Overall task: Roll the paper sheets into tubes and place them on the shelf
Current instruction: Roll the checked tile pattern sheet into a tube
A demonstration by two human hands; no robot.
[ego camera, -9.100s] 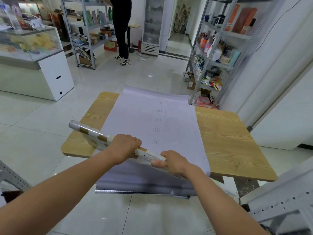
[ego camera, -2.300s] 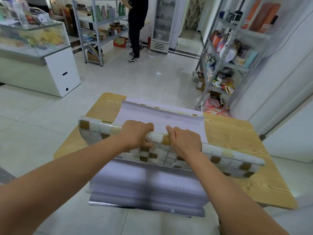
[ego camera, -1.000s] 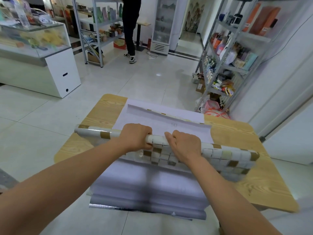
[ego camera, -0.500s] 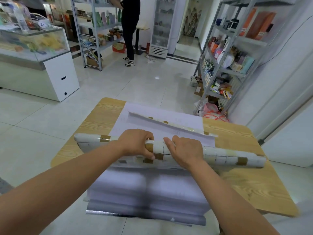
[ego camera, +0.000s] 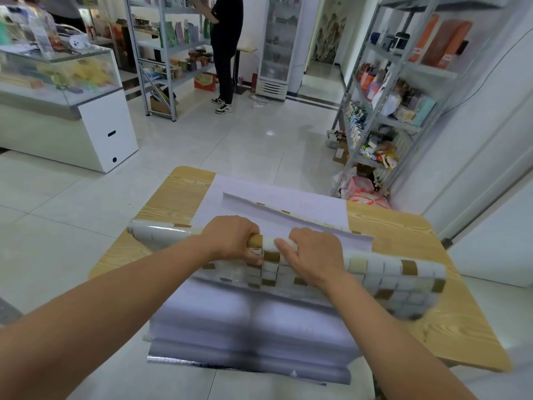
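A long roll of mosaic-patterned paper (ego camera: 383,272), white squares with some brown ones, lies across the wooden table (ego camera: 403,238). My left hand (ego camera: 233,236) and my right hand (ego camera: 313,254) both grip it near its middle, side by side. The roll's right part is loose and wide, its left end (ego camera: 150,232) tighter. Beyond my hands the sheet's free far edge (ego camera: 288,210) lies curled up. Under it, a stack of white sheets (ego camera: 259,321) hangs over the table's near edge.
A metal shelf (ego camera: 383,111) full of goods stands at the right, beyond the table. A glass display counter (ego camera: 63,90) is at the left. A person in black (ego camera: 225,53) stands at another shelf (ego camera: 161,53) at the back. White tiled floor lies between.
Since half a second ago the roll has turned a little further toward the free edge, and its right part has loosened and widened. Both hands keep their grip at the middle.
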